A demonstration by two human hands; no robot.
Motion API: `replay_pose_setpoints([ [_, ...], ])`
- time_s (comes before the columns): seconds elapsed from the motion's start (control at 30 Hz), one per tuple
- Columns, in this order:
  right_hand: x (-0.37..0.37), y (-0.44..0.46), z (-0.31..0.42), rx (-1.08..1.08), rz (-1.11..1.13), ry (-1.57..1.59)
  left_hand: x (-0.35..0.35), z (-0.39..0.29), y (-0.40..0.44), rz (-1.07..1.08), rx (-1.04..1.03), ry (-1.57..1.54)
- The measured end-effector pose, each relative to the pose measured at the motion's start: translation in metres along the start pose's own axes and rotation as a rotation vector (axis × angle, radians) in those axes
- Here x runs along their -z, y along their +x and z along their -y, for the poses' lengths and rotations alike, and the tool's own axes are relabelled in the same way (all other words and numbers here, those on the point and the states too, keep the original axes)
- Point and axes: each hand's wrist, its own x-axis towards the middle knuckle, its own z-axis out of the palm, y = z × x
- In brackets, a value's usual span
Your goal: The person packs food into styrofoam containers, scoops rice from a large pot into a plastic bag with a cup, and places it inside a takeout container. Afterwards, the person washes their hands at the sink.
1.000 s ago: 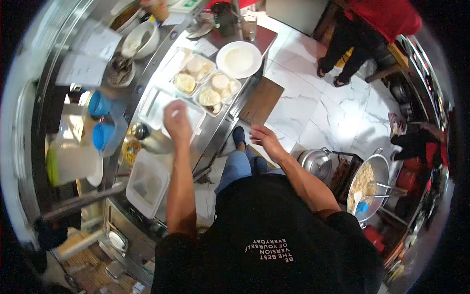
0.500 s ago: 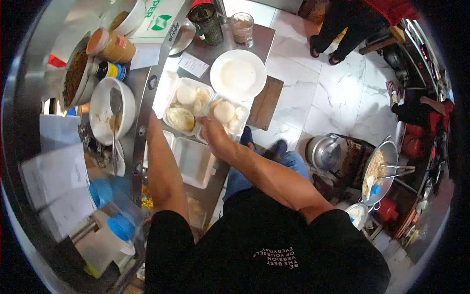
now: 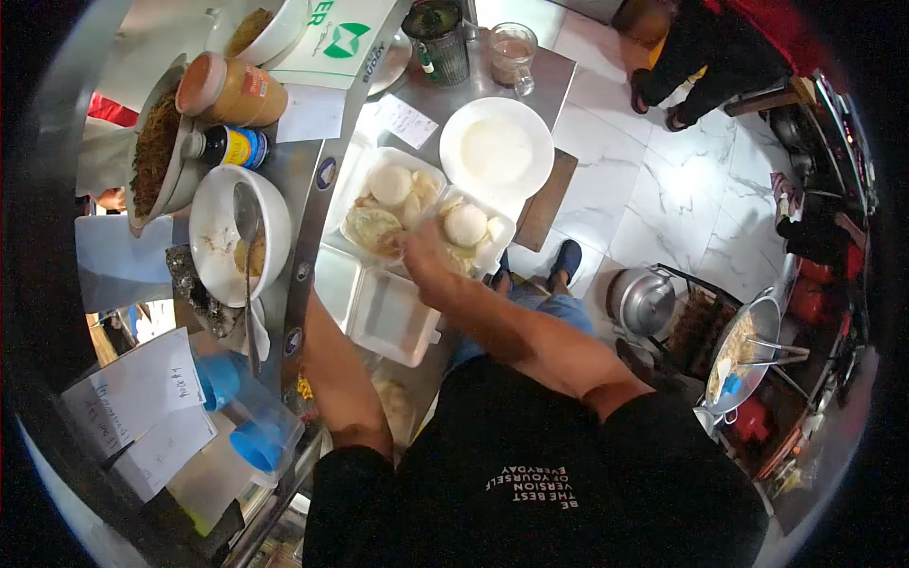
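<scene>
My right hand (image 3: 421, 254) is at the inner edges of two open white foam boxes, fingers bent together beside a fried egg (image 3: 372, 230); what they pinch is hidden. The left box (image 3: 347, 196) holds a round white mound, the egg and pale pieces. In the right box (image 3: 507, 233) are another mound and pale pieces, partly behind my hand. My left forearm (image 3: 346, 379) reaches up to the metal shelf edge, where the hand is hidden. An empty foam box (image 3: 396, 317) lies open below the filled ones.
A white plate (image 3: 497, 147), a paper slip (image 3: 407, 120), a glass mug (image 3: 512, 59) and a dark tumbler (image 3: 438, 43) are on the counter. The shelf holds a bowl with a spoon (image 3: 213, 232) and jars. Right are a pot (image 3: 647, 301) and pan (image 3: 765, 327); a person (image 3: 720, 57) stands behind.
My right hand has moved from beside my body to the filled boxes. My left hand has gone from above the empty box to behind the shelf edge. The view has shifted closer to the shelf.
</scene>
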Motion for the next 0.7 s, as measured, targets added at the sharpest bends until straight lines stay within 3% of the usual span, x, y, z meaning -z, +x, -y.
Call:
replay_pose_setpoints([
  [0.17,0.006,-0.004,0.016,-0.058,0.019,-0.039,-0.001,-0.035,-0.034,0.274,-0.114,-0.049],
  [0.27,0.004,0.001,0.006,-0.018,0.033,0.118,-0.014,-0.035,-0.027,0.417,-0.184,-0.027],
  [0.47,0.008,0.003,0.005,-0.040,0.089,0.193,-0.051,-0.047,-0.019,0.355,0.019,0.073],
  [0.5,0.008,0.005,0.003,-0.032,0.106,0.223,-0.062,-0.015,-0.004,0.303,-0.212,0.244],
  [0.63,0.010,-0.002,0.017,-0.014,0.070,0.285,-0.077,-0.035,-0.007,0.429,0.068,0.193],
  [0.7,0.011,-0.001,0.017,-0.006,0.036,0.297,-0.086,-0.025,-0.006,0.404,-0.020,0.212],
])
